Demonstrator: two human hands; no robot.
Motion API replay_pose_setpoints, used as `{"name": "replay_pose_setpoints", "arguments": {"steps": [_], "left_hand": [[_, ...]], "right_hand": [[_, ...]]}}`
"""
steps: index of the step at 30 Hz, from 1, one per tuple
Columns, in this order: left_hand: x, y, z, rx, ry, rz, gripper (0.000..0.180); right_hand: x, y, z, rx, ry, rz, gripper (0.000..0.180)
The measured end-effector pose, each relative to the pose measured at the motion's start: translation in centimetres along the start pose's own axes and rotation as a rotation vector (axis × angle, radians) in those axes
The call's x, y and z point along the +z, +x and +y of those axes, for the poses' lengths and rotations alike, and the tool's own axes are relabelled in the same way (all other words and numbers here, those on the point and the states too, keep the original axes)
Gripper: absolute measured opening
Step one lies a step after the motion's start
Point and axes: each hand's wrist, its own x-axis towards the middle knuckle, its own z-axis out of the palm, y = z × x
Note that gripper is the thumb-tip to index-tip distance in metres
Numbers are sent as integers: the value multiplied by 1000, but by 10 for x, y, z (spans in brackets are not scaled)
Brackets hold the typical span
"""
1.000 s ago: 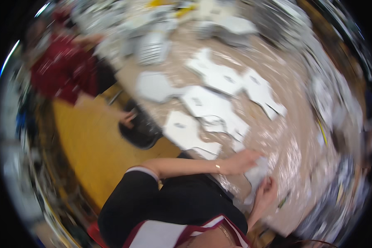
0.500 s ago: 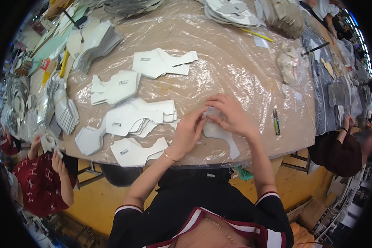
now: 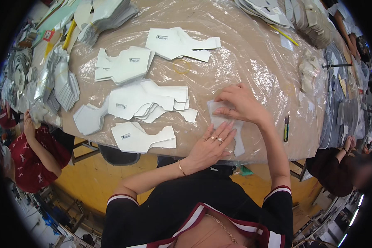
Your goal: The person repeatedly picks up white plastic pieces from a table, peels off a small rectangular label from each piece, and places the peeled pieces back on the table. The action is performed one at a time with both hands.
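A curved, pale grey cut piece [image 3: 239, 142] lies flat on the plastic-covered table in front of me, partly covered by my hands. Palm down across its lower left part, my left hand [image 3: 213, 144] is open, with rings on its fingers. My right hand [image 3: 242, 105] is bent over the upper end, its curled thumb and fingers closed on the piece near the top edge. Just left of my hands are white cut pieces in small stacks: a near one [image 3: 142, 138], a fanned one [image 3: 140, 99], another [image 3: 124, 64] and a far one [image 3: 175, 43].
Right of my hands lies a dark green cutter-like tool [image 3: 286, 129]. Thick stacks of grey pieces stand at the far left [image 3: 105, 20] and far right [image 3: 306, 25]. A crumpled plastic bag [image 3: 312, 72] sits to the right. Other people work at the left [image 3: 39, 155] and right [image 3: 330, 169].
My left hand has gone from pinching beside the right hand to lying flat on the piece. The right hand stays at its upper end. The whole view has shifted slightly.
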Motion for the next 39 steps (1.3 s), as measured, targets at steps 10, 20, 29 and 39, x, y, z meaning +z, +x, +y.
{"name": "replay_pose_setpoints", "arguments": {"steps": [10,20,29,39], "left_hand": [[10,-3,-1,-75,-163,-69,79],[10,-2,1,-70,-151,-123,79],[9,-3,1,-55,-87,-81,80],[12,-2,2,-82,-120,-47,77]], "right_hand": [[34,23,19,-334,-299,175,38],[28,30,23,-128,-301,251,60],[28,36,11,88,-374,540,56],[57,38,7,7,-395,341,60]]}}
